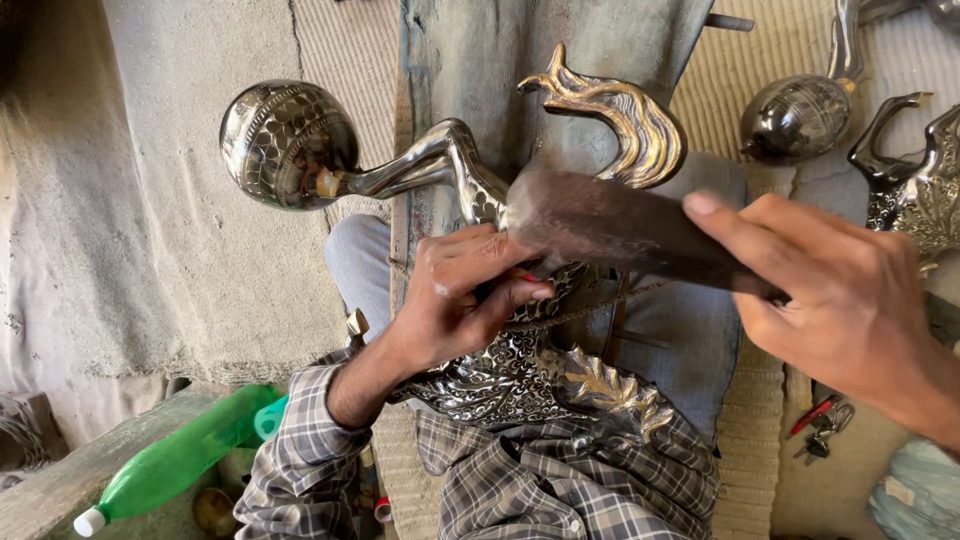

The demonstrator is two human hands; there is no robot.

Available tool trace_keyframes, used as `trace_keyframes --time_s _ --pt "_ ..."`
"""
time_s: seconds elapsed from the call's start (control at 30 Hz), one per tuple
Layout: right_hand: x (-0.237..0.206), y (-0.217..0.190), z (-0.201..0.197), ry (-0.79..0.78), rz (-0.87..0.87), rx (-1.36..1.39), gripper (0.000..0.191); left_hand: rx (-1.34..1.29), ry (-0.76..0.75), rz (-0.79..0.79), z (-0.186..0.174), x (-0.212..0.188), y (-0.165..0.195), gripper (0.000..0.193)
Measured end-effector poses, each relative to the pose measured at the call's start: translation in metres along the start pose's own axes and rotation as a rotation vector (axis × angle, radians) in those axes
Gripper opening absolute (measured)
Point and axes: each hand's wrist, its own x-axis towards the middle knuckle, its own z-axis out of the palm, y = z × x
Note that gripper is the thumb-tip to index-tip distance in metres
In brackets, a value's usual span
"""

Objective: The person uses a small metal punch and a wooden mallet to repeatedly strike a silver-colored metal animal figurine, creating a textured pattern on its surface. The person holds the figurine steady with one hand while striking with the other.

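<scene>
An engraved metal animal figure (pixel 520 375) with gold leaf trim lies across my lap. One of its legs ends on a patterned metal ball (pixel 288 143), and a gold curled horn (pixel 630 115) rises at the top. My left hand (pixel 455 295) presses on the figure's body and pinches a small tool with a red tip. My right hand (pixel 840 300) grips a dark wooden mallet (pixel 610 222), blurred with motion, its head just above my left fingers.
A green plastic bottle (pixel 185 455) lies at the lower left. Another metal ball (pixel 795 118) and a second engraved figure (pixel 915 190) sit at the upper right. Red-handled pliers (pixel 818 428) lie on the woven mat (pixel 750 440) at the lower right.
</scene>
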Motion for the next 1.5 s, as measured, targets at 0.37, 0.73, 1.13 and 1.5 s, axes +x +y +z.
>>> trace_keyframes --time_s 0.37,0.73,1.13,1.5 --pt "-0.016 0.010 0.007 0.036 0.046 0.106 0.093 -0.040 -0.001 0.034 0.001 -0.002 -0.003 0.051" --pt "-0.072 0.008 0.056 0.264 0.165 0.323 0.078 -0.456 -0.050 0.147 -0.007 0.005 -0.008 0.046" --pt "-0.176 -0.026 0.148 0.667 0.503 0.474 0.053 -0.118 -0.423 0.331 -0.012 0.035 -0.012 0.045" --pt "-0.167 -0.046 0.130 0.735 0.336 0.285 0.074 -0.152 -0.654 0.404 -0.013 0.045 -0.020 0.046"
